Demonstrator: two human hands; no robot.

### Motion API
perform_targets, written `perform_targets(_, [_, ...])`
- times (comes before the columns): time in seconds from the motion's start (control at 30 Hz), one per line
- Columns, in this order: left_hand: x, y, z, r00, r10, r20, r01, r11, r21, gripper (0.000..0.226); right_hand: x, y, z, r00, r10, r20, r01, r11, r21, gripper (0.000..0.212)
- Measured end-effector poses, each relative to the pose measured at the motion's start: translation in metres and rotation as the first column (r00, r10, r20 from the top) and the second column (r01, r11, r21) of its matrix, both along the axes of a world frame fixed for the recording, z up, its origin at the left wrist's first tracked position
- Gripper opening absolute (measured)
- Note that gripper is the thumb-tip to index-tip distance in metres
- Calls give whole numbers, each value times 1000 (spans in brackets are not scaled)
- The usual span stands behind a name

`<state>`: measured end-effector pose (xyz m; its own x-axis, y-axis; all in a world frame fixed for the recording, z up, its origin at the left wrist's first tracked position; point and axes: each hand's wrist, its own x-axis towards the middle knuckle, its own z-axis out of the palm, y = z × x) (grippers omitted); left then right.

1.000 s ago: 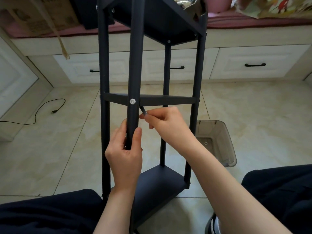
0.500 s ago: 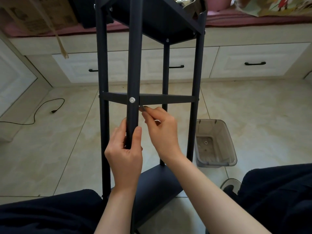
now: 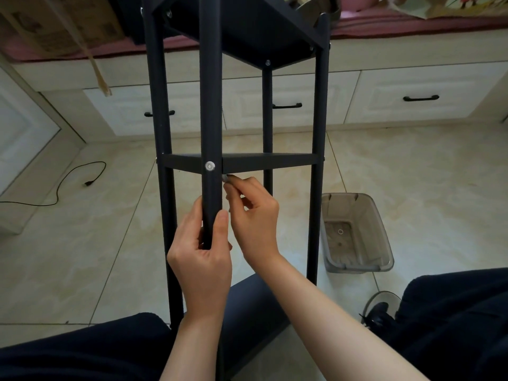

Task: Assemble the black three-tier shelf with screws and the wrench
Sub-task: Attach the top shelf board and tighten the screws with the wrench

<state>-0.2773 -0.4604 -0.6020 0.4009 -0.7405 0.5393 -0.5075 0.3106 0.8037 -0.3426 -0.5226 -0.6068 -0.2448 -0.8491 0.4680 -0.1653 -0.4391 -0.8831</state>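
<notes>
The black three-tier shelf point(image 3: 264, 162) stands upright on the floor between my knees. A silver screw point(image 3: 210, 165) sits in the near post where the middle tier meets it. My left hand point(image 3: 202, 251) grips that near post just below the middle tier. My right hand point(image 3: 254, 215) pinches a small metal wrench point(image 3: 227, 177) whose tip shows right beside the post, under the middle tier's edge. Most of the wrench is hidden in my fingers.
A clear plastic bin point(image 3: 354, 232) stands on the tiled floor to the right of the shelf. A black cable point(image 3: 68, 182) lies on the floor at the left. White drawers point(image 3: 412, 100) run along the back. My dark-clothed legs point(image 3: 453, 325) flank the shelf.
My right hand has turned and risen, bringing the wrench tip up close under the middle tier next to the post. My left hand has kept its grip on the post.
</notes>
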Motion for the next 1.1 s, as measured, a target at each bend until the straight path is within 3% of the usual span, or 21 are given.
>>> perform_targets(0.73, [2, -1, -2, 1000, 1, -10, -1, 1000, 31, 35, 10, -7, -5, 985, 102, 143, -125, 979, 164, 18])
perform_targets(1.1, [-2, 0, 2, 1000, -7, 1, 7, 1000, 19, 29, -10, 2, -8, 987, 116, 111, -132, 981, 143, 14])
